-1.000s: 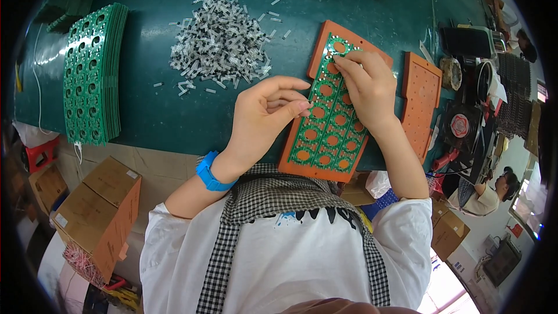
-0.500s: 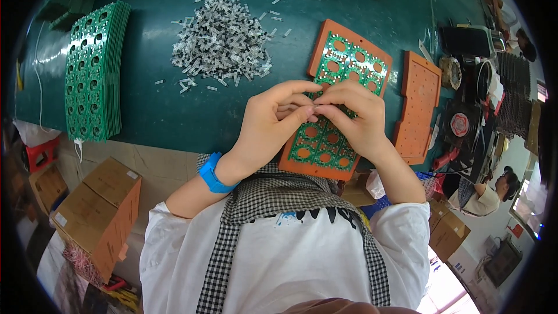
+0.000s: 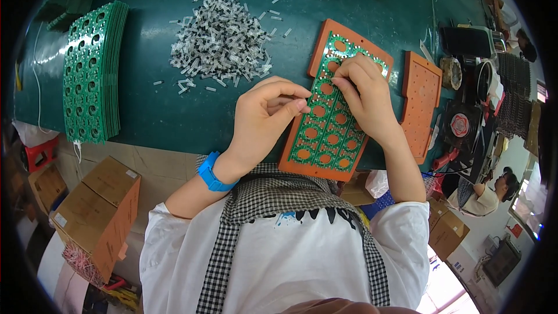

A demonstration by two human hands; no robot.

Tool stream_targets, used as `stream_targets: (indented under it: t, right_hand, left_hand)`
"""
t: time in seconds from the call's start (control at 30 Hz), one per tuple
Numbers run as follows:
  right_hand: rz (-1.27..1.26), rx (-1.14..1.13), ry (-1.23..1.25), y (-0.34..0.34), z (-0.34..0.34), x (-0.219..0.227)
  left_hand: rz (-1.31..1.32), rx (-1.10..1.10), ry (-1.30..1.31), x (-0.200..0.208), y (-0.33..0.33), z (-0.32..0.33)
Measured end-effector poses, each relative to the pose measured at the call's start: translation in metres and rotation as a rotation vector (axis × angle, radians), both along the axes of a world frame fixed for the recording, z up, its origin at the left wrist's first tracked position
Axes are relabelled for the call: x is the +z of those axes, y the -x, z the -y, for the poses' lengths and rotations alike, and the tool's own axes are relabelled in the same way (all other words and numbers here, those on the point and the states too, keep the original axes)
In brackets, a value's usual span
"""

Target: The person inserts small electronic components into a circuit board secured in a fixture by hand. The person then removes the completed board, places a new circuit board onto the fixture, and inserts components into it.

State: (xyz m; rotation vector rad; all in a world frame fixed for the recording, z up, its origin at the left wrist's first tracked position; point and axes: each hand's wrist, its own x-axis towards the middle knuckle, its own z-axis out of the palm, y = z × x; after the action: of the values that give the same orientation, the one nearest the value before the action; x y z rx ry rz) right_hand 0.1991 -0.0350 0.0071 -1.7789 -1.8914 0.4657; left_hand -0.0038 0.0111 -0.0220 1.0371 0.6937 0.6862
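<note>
A green circuit board panel (image 3: 318, 122) with rows of round cutouts lies in an orange tray (image 3: 299, 165) in front of me. My right hand (image 3: 370, 100) is over the panel's upper half, thumb and index finger pinched close to its surface; whatever they hold is too small to make out. At the panel's left edge, my left hand (image 3: 261, 119) has thumb and fingers drawn together, and I cannot see clearly what is between them. A heap of small clear-and-black parts (image 3: 221, 38) is on the green table (image 3: 157, 104) to the left.
Stacked green circuit boards (image 3: 93, 72) stand at the table's left. A second orange tray (image 3: 419, 104) lies right of the panel, near a black round object (image 3: 459, 123). Cardboard boxes (image 3: 96, 203) are on the floor at left. Another person (image 3: 482, 197) is at the far right.
My hands were together over the panel's middle and have parted. The right hand has moved up and right to the panel's upper half; the left has drawn slightly left.
</note>
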Motion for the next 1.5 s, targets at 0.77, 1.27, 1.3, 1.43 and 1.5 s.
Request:
stream_targets:
  t: [0.77,1.27,1.3,1.43,1.5]
  right_hand:
    - [0.182,0.373,-0.437,0.017,0.028,0.004]
    - [0.011,0.103,0.017,0.018,0.019,0.005]
    - [0.023,0.101,0.002,0.018,0.019,0.004]
    - [0.073,0.081,-0.055,0.02,0.02,0.001]
    - [0.118,0.068,-0.092,0.021,0.026,-0.004]
  left_hand:
    - [0.023,-0.152,0.279,0.015,0.004,0.002]
    - [-0.823,0.181,-1.096,-0.003,0.013,-0.025]
    - [-0.821,0.181,-1.096,-0.003,0.013,-0.026]
    - [-0.572,0.21,-0.981,0.0,0.016,-0.023]
    - [-0.479,0.181,-0.843,0.002,0.018,-0.019]
